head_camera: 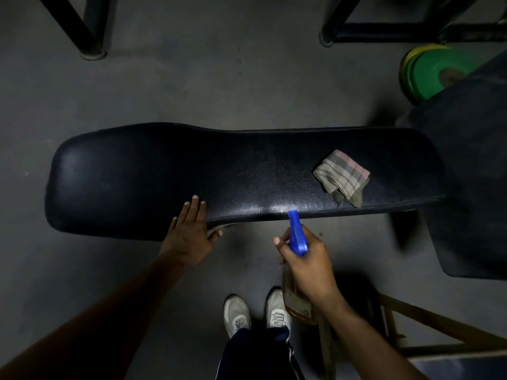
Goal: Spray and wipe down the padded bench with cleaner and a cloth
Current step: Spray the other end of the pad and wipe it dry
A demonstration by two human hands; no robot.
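A long black padded bench lies across the middle of the view. A folded plaid cloth rests on its right part, untouched. My right hand grips a spray bottle with a blue trigger head and amber liquid, its nozzle aimed at the bench's near edge, where the vinyl glistens. My left hand lies flat on the near edge of the bench, fingers apart, holding nothing.
Black metal frame legs stand on the grey floor beyond the bench. Green and yellow weight plates lean at the right behind another dark pad. A wooden frame is at lower right. My white shoes are below.
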